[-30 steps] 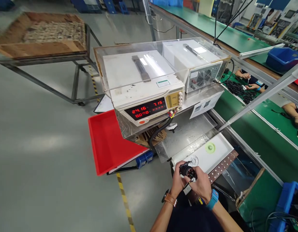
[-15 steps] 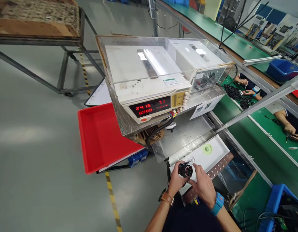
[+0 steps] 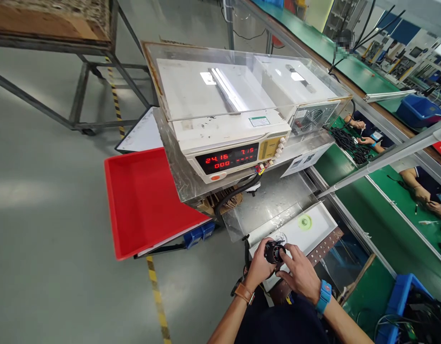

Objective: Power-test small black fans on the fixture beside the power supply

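Observation:
My left hand is wrapped round a black cylindrical device with a round open end facing up. What sits inside that end is too small to make out. My right hand is at the device's right side, fingers apart, with a fingertip touching the round end. Beneath both hands lies a white tray-like surface with a light green ring on it. A brown strip with rows of holes runs along its near edge.
A power supply with red digits stands under a clear cover ahead. Left of it is a red tray. A blue bin of cables sits at lower right. Co-workers' hands show across the green bench.
The right hand's fingers have moved left onto the device's round end, partly covering it. The left hand keeps its hold. The view has shifted slightly, and the red digits read differently.

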`<state>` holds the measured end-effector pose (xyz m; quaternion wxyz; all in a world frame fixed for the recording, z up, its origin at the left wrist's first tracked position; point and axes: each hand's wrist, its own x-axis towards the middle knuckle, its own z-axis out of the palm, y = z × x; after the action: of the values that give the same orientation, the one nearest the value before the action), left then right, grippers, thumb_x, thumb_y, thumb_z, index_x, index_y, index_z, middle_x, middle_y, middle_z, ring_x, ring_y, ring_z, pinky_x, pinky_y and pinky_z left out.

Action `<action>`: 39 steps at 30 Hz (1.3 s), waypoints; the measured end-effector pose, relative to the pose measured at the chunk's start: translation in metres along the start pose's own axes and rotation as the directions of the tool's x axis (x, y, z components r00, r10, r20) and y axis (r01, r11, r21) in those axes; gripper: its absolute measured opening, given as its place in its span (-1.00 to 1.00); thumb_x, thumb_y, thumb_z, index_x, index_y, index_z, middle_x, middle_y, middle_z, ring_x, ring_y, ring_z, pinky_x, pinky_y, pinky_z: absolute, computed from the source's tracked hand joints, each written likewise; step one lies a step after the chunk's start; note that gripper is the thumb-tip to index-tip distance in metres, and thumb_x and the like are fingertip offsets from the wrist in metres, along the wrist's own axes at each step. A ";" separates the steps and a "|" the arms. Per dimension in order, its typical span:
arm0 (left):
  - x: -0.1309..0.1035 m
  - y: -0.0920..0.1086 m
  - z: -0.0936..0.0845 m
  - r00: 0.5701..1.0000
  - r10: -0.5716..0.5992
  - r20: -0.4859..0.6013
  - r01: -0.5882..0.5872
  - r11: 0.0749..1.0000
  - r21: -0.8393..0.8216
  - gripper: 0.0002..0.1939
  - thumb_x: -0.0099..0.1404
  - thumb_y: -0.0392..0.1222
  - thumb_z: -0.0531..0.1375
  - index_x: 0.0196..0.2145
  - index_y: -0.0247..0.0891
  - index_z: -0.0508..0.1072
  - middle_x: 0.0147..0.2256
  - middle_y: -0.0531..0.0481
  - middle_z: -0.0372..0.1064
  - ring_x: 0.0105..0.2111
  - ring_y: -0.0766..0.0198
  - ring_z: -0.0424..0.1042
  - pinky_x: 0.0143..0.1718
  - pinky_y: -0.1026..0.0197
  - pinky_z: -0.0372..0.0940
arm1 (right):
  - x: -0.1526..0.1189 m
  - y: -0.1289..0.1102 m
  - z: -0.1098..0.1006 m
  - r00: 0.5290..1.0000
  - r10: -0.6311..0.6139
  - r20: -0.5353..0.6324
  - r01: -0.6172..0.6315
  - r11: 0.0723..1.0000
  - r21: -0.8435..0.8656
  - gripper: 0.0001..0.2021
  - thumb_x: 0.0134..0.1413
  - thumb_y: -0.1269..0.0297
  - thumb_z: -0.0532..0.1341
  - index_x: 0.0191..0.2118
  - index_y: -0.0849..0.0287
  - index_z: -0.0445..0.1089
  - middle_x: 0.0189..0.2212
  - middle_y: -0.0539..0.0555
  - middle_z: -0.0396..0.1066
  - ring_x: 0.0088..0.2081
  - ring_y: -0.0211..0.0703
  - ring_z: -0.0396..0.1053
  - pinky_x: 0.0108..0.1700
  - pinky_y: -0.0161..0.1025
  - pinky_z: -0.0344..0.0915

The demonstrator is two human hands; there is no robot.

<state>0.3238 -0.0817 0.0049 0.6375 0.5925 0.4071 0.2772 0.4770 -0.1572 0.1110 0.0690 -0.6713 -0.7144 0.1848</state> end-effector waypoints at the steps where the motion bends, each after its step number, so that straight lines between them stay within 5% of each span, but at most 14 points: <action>1: 0.001 0.003 -0.001 1.000 0.014 0.026 -0.015 0.999 0.036 -0.34 0.00 -0.28 0.39 0.06 -0.16 0.30 -0.04 -0.04 0.42 -0.04 0.13 0.44 0.05 0.09 0.33 | 0.001 0.003 -0.003 1.000 -0.008 0.022 0.008 1.000 0.015 -0.56 0.17 0.22 0.32 0.13 0.17 0.29 0.14 0.29 0.29 0.10 0.15 0.31 0.05 0.13 0.48; 5: 0.006 0.016 -0.003 0.986 0.040 0.161 -0.061 0.990 0.128 -0.32 -0.07 -0.43 0.30 0.04 -0.17 0.30 -0.05 -0.02 0.42 -0.06 0.17 0.43 0.01 0.14 0.32 | 0.012 0.018 -0.022 0.988 -0.110 0.111 0.100 0.991 0.094 -0.73 0.22 0.20 0.28 -0.02 0.19 0.34 0.11 0.25 0.32 0.06 0.06 0.36 0.04 0.05 0.49; 11: 0.020 0.031 -0.014 0.965 0.012 0.262 -0.013 1.000 0.002 -0.19 -0.13 -0.39 0.37 0.10 -0.20 0.25 0.02 -0.11 0.43 -0.01 0.09 0.44 0.06 0.11 0.32 | 0.051 0.028 -0.049 0.892 -0.382 0.242 0.381 0.923 0.053 -0.44 0.21 0.03 0.27 0.21 0.21 0.23 0.07 0.24 0.40 0.00 0.11 0.40 -0.03 0.09 0.52; 15: 0.024 0.035 -0.023 0.977 -0.025 0.213 0.059 0.987 -0.153 -0.19 -0.13 -0.32 0.42 0.09 -0.21 0.26 0.03 -0.11 0.40 -0.03 0.11 0.43 0.06 0.11 0.32 | 0.068 0.032 -0.048 0.876 -0.474 0.087 0.464 0.878 0.115 -0.56 0.28 0.03 0.20 0.13 0.22 0.30 0.06 0.25 0.42 0.07 0.07 0.37 0.09 0.06 0.48; 19: 0.013 0.027 -0.018 0.984 -0.063 0.167 0.098 0.973 -0.211 -0.19 -0.14 -0.34 0.43 0.09 -0.21 0.26 -0.02 -0.05 0.39 -0.03 0.13 0.40 0.06 0.12 0.31 | 0.054 0.033 -0.023 0.928 -0.371 -0.014 0.368 0.915 0.167 -0.47 0.23 0.07 0.28 0.23 0.16 0.24 0.13 0.27 0.37 0.14 0.08 0.33 0.13 0.07 0.47; 24: -0.003 0.006 -0.012 0.993 -0.119 0.024 0.121 0.988 -0.101 -0.25 -0.07 -0.44 0.28 0.10 -0.19 0.23 -0.05 -0.05 0.42 -0.06 0.14 0.44 0.01 0.10 0.34 | 0.042 0.024 0.019 0.973 -0.218 -0.073 0.230 0.928 0.293 -0.59 0.18 0.32 0.28 0.14 0.12 0.30 0.12 0.25 0.37 0.18 0.05 0.34 0.17 0.07 0.46; 31: -0.005 0.009 -0.051 0.996 -0.067 -0.062 0.070 0.996 0.059 -0.16 -0.10 -0.52 0.12 0.19 -0.19 0.18 0.14 -0.17 0.34 0.13 0.04 0.37 0.24 -0.11 0.25 | 0.071 -0.009 0.039 0.977 -0.119 -0.176 0.182 0.895 0.407 -0.66 0.13 0.23 0.35 0.02 0.11 0.40 0.09 0.21 0.44 0.15 0.03 0.41 0.16 0.04 0.48; 36: -0.011 0.004 -0.060 0.995 -0.077 -0.062 0.079 0.996 0.036 -0.16 -0.03 -0.50 0.16 0.24 -0.19 0.17 0.16 -0.18 0.33 0.15 0.04 0.38 0.27 -0.14 0.25 | 0.068 -0.019 0.052 0.955 -0.082 -0.286 0.194 0.901 0.387 -0.66 0.16 0.23 0.34 0.05 0.10 0.41 0.08 0.19 0.45 0.18 -0.01 0.39 0.17 0.00 0.47; 39: 0.004 -0.006 -0.077 0.985 -0.020 -0.171 0.029 0.998 0.050 -0.14 0.03 -0.49 0.14 0.30 -0.18 0.13 0.22 -0.19 0.28 0.19 0.06 0.35 0.31 -0.15 0.22 | 0.098 -0.024 0.063 0.936 -0.111 -0.333 0.230 0.910 0.344 -0.69 0.18 0.19 0.32 0.02 0.14 0.43 0.08 0.23 0.44 0.19 0.02 0.38 0.19 0.03 0.46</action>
<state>0.2604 -0.0383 0.0010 0.5879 0.5782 0.4743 0.3083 0.4235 -0.0722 0.0465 0.3228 -0.6000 -0.7025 0.2057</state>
